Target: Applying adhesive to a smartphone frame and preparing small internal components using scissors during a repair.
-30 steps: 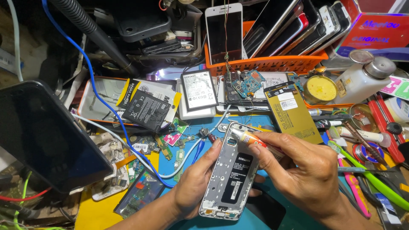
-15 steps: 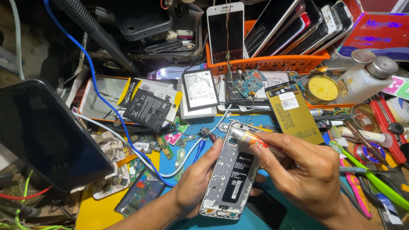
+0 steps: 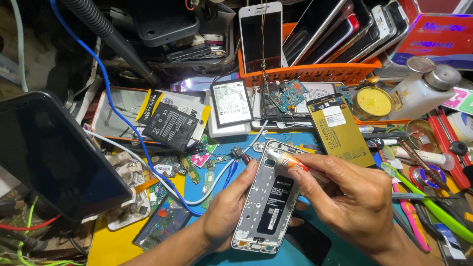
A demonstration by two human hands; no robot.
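My left hand (image 3: 227, 209) grips a silver phone frame (image 3: 266, 197) by its left edge, holding it tilted over the blue mat (image 3: 340, 246); a black label shows in the frame's middle. My right hand (image 3: 352, 194) pinches a small glue tube (image 3: 288, 160) with an orange band. Its nozzle points at the frame's upper left edge and rests on or just above it.
A dark tablet (image 3: 49, 152) leans at the left. Two loose batteries (image 3: 170, 125) (image 3: 231, 102), a gold battery (image 3: 340, 130) and a circuit board (image 3: 286, 94) lie behind. An orange basket (image 3: 315, 73) holds several phones. A white bottle (image 3: 421, 91), yellow paste tin (image 3: 372, 102) and tools crowd the right.
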